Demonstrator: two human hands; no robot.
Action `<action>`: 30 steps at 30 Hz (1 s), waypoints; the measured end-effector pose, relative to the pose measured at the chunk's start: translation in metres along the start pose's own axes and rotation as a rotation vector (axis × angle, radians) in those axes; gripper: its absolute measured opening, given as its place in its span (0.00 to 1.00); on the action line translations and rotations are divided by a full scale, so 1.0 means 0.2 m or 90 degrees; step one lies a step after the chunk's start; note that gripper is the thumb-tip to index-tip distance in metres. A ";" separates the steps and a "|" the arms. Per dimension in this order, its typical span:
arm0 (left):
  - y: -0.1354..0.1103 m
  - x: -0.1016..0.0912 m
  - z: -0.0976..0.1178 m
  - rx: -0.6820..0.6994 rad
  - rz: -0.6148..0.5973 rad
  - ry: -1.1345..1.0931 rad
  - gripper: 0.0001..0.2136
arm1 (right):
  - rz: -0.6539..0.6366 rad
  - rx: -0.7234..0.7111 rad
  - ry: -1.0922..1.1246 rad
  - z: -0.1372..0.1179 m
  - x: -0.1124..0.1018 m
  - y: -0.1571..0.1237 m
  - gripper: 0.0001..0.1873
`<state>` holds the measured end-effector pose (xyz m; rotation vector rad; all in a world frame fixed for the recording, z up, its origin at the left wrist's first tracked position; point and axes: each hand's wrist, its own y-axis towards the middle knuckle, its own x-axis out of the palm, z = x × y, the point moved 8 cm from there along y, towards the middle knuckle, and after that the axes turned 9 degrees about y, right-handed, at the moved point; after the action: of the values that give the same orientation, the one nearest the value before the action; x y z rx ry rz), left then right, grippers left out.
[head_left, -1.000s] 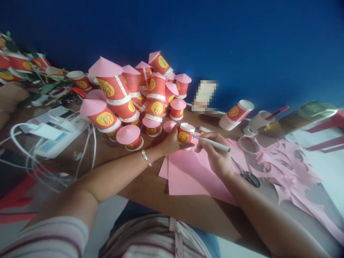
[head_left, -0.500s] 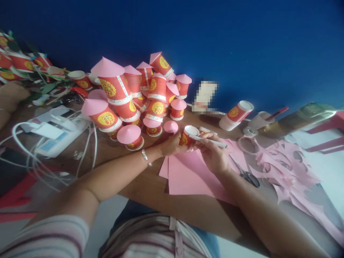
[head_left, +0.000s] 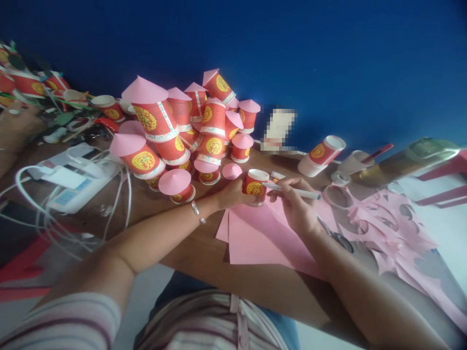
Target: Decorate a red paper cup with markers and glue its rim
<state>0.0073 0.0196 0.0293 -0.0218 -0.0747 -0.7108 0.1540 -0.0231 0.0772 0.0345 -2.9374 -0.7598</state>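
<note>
My left hand (head_left: 233, 194) is wrapped round the left side of a red paper cup (head_left: 255, 188) with a gold emblem. The cup is upright, its white mouth facing up. A white marker pen (head_left: 304, 194) is pinched in my right hand (head_left: 295, 204), its tip at the cup's right side near the rim. Pink paper sheets (head_left: 255, 243) lie under and in front of both hands. Just left of the cup lies a small pink paper cone (head_left: 232, 171). Scissors (head_left: 339, 238) rest by my right wrist, partly hidden by it.
Several red cups with pink cone tops (head_left: 148, 116) are piled at the back left. A power strip (head_left: 73, 192) with white cables lies left. Stacked cups (head_left: 321, 155), a tape roll (head_left: 339, 197) and pink paper scraps (head_left: 394, 233) are on the right. Another person's hand (head_left: 20, 126) shows far left.
The cup has turned more upright, so its emblem now faces me. My right hand has moved slightly right with the marker pen. The other person's hand at far left has shifted.
</note>
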 end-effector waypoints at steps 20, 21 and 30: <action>-0.01 -0.07 -0.01 -0.016 0.105 0.143 0.34 | -0.236 -0.458 -0.545 -0.29 0.27 -0.18 0.14; -0.01 -0.07 -0.01 -0.015 0.106 0.149 0.34 | -0.238 -0.462 -0.548 -0.29 0.27 -0.19 0.12; 0.00 -0.11 -0.06 -0.008 0.100 0.152 0.32 | -0.253 -0.461 -0.555 -0.27 0.27 -0.19 0.10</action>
<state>-0.0079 0.0329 0.0154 0.0442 0.1585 -0.5526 0.1055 -0.0849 0.1102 0.2987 -3.1514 -2.3687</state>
